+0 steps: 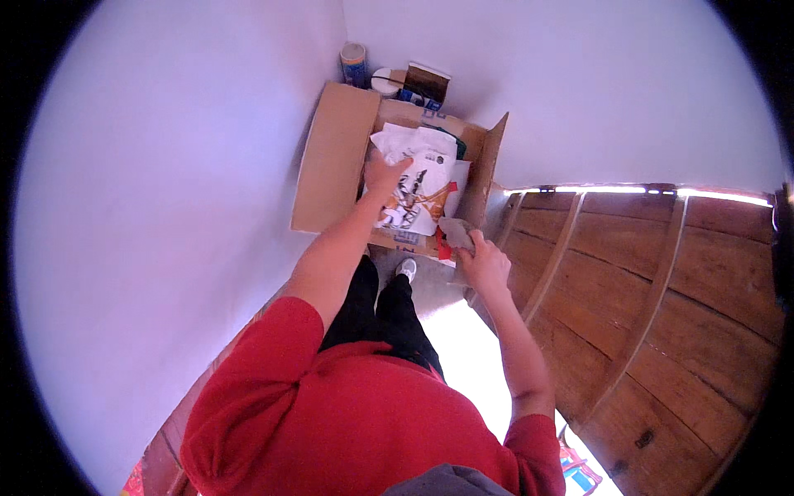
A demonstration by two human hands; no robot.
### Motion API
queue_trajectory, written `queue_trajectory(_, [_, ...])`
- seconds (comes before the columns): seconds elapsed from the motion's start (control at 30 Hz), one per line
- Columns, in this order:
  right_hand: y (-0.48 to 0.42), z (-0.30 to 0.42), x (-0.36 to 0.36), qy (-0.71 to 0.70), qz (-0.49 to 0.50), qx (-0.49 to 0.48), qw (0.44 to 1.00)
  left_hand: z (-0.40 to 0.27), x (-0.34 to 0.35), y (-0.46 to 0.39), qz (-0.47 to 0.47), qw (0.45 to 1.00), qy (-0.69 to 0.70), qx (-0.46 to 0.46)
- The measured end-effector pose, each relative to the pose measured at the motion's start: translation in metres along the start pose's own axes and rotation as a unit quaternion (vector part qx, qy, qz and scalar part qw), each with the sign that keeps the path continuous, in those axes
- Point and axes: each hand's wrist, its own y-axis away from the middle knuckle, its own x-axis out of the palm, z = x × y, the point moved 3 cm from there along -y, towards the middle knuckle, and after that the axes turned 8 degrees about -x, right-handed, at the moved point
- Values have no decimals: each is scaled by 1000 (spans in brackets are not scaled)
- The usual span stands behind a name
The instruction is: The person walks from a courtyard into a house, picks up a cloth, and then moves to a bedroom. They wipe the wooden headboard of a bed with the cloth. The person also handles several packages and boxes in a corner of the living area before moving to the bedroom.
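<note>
A cardboard box stands in front of me with its flaps folded out. Inside lies a white printed bag with dark and orange pictures, beside other white material and something dark green at the far right corner. My left hand rests on the left part of the bag, fingers spread. At the near right corner of the box, my right hand grips a crumpled, translucent greyish item, perhaps a plastic bag. A red strip hangs by the box's near edge, close to that hand.
Behind the box stand a cylindrical container, a round white-lidded container and a small open box with a dark cable. White walls meet in the corner. A wooden plank door is on the right.
</note>
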Motion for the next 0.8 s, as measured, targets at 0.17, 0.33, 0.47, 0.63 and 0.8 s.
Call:
queue_trajectory(0.17, [7, -9, -4, -10, -29, 33, 999, 7, -6, -2, 44, 999, 12, 8])
queue_trajectory(0.33, [20, -4, -12, 38, -36, 119, 992, 23, 7, -11, 62, 991, 112, 43])
queue_trajectory(0.47, [39, 21, 3, -39, -111, 135, 984, 28, 17, -10, 81, 994, 74, -18])
queue_trajectory(0.63, [10, 92, 85, -199, -77, -79, 974, 52, 45, -16, 85, 990, 104, -42])
queue_trajectory(0.8, [-71, 100, 113, -146, -130, -81, 977, 61, 46, -15, 154, 979, 125, -37])
